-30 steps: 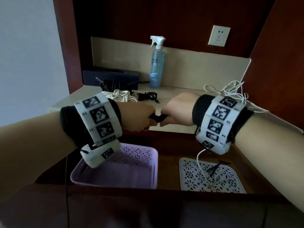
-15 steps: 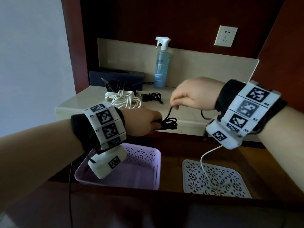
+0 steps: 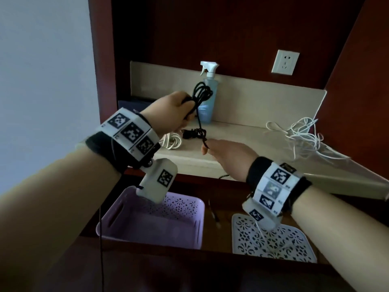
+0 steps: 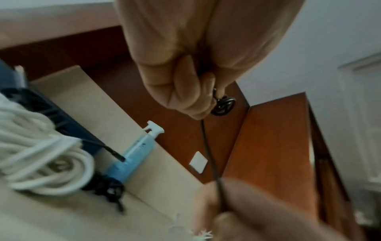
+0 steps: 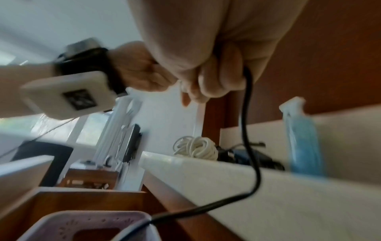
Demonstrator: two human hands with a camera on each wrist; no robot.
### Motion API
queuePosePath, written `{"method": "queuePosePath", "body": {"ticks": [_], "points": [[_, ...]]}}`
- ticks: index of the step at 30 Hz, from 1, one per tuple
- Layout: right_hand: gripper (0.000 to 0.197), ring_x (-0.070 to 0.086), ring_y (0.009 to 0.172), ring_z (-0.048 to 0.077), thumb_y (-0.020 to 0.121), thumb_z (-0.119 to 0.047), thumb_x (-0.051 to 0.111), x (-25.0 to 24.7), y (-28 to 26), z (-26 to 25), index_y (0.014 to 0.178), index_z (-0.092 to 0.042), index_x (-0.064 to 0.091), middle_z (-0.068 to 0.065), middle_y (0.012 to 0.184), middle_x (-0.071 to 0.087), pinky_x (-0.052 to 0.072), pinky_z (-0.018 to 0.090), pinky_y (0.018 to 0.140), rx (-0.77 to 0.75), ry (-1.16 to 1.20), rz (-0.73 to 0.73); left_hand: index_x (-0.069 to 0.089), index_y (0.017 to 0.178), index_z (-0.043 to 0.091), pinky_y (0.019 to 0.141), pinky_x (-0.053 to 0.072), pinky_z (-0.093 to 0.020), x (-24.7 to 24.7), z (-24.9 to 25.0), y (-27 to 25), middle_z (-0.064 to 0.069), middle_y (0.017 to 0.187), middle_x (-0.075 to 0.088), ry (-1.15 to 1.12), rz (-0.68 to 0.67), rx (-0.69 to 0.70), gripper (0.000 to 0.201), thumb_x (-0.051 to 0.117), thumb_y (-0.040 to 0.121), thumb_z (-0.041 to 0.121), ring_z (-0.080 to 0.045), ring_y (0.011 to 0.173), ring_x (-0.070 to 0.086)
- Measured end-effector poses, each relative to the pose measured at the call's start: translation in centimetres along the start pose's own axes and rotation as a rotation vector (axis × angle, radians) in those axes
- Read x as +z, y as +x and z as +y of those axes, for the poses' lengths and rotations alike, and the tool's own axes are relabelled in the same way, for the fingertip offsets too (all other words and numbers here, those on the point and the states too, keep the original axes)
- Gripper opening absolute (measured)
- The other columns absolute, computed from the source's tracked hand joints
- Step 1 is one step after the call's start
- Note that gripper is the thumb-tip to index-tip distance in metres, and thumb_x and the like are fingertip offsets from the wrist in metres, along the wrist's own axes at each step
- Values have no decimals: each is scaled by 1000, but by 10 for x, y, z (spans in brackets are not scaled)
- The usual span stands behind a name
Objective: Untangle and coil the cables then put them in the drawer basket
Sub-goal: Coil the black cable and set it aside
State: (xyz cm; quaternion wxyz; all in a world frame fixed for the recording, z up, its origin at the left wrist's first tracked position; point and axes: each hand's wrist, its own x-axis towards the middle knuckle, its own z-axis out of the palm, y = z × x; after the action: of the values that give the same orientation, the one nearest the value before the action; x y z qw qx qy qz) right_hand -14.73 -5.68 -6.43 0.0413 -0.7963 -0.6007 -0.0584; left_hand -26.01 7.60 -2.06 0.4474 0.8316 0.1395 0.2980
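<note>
Black cable [image 3: 201, 95], thin, limp, light, is hanging upper centre of the head view; left hand [image 3: 168, 114] is gripping its coiled loops, right hand [image 3: 226, 153] is pinching the free tail below; likely best held at the bunch

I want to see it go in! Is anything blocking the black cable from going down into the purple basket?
Nothing visible blocks it. The purple basket sits open below the left hand, which grips the black cable; the right hand pinches its tail.
</note>
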Motion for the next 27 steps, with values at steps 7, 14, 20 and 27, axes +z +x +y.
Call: {"method": "queuePosePath", "body": {"ticks": [7,14,20,27], "points": [[13,58,51,23,69,-10,57,-40,-10,-14,70,-18,67,-1,59,62,26,18,47,-360,-410,593,47,117,9,66,34,-27,12,-23,-11,-12,105,58,715,-199,-1,24,37,101,23,-27,89,56],[25,56,91,26,93,-24,45,-75,-7,5,95,-21,70,-3,94,68,40,32,70,-202,-289,437,53,100,25,57,38,-7,15,-9,-36,12,75,51,589,-397,215,10,43,99,23,-1,59,46],[18,52,86,22,94,-15,46,-61,0,8,91,-24,61,-5,83,54,39,31,74,-45,119,311,51,91,17,52,36,-16,11,2,-43,8,69,51,65,-364,274,14,41,99,11,-3,53,42],[25,51,76,25,100,-30,31,-24,0,-5,104,-16,51,4,82,52,36,31,64,7,175,324,51,90,17,44,31,-17,10,-5,-25,3,66,48,-221,-123,136,18,37,101,12,-7,47,34]]}}
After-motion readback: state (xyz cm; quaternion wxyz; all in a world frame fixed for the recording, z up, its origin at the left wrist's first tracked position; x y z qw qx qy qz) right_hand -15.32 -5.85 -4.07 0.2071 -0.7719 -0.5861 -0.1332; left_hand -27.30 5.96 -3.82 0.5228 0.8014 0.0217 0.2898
